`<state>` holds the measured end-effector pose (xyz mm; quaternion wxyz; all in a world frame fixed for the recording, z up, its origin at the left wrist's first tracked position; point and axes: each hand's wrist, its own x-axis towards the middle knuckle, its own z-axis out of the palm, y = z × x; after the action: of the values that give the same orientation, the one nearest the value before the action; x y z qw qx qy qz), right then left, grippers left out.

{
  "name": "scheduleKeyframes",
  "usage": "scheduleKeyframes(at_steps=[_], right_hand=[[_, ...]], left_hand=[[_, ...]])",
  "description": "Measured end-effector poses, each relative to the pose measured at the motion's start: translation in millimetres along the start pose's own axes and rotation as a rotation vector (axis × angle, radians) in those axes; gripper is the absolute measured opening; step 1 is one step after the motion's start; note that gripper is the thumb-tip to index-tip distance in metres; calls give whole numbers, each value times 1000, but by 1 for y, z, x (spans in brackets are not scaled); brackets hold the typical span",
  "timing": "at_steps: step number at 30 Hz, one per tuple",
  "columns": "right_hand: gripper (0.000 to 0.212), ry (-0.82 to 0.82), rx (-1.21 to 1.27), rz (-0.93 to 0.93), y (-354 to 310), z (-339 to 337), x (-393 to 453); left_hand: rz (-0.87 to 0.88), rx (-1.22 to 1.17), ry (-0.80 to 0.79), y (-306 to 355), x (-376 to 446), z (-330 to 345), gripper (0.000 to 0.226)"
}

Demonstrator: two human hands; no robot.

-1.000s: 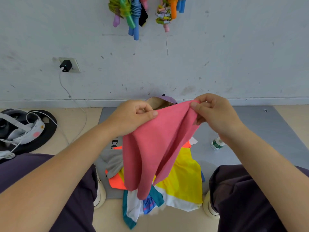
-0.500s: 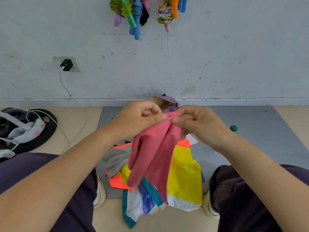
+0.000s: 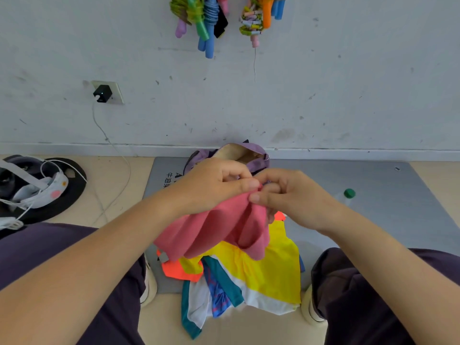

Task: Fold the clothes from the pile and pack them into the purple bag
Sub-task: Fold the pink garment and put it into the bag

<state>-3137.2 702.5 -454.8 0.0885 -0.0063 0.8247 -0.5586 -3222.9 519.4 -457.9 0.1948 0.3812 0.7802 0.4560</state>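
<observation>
Grey mat point(image 3: 373, 195) w/ green-capped bottle point(image 3: 348, 194); headset point(image 3: 37, 190) on floor at left; charger point(image 3: 102, 93) in wall socket

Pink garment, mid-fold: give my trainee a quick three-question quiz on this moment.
1. True or false: both the left hand and right hand pinch the pink garment.
2. The purple bag is: A) zipped shut B) open C) out of view.
3. What colour is the cap of the bottle on the grey mat?

Key: 1 true; 2 B; 3 green.
</observation>
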Motion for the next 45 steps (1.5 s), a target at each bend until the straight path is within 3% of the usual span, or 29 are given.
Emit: scheduleKeyframes(at_steps=[5, 8, 10, 13, 16, 18, 21, 24, 29, 36, 39, 43, 45], right_hand=[[6, 216, 90, 27, -1, -15, 2], [5, 351, 75, 39, 3, -29, 2], [5, 334, -8, 69, 6, -33, 2], [8, 189, -131, 85, 7, -29, -1], [42, 25, -185, 16, 1, -23, -4], [53, -84, -104, -7, -6, -17, -7], [35, -164, -19, -15, -8, -6, -8], [11, -118, -43, 28, -7, -5, -5], [11, -45, -36, 50, -7, -11, -5], [16, 67, -16, 76, -6, -12, -4], [11, 0, 147, 95, -8, -13, -6], [28, -209, 306, 38, -11, -13, -8], [22, -127, 256, 2, -13, -11, -7]], left_hand=[[-83, 71, 43, -4, -1, -18, 28], [-153, 541, 97, -13, -1, -34, 37], [-178, 732, 100, -15, -1, -37, 38], [-137, 516, 1, -13, -3, -31, 35], [-67, 230, -80, -5, -6, -19, 34], [-30, 140, -122, 0, -8, -13, 31], [-25, -6, -191, 5, -9, -11, 25], [-23, -3, -186, 3, -9, -13, 29], [-49, -34, 16, -3, -4, -17, 19], [-199, -141, 45, -7, -4, -21, 17], [-276, -239, 143, -10, -1, -20, 13], [-308, -404, 187, -9, 2, -12, 16], [-303, -471, 154, -7, 2, -9, 16]])
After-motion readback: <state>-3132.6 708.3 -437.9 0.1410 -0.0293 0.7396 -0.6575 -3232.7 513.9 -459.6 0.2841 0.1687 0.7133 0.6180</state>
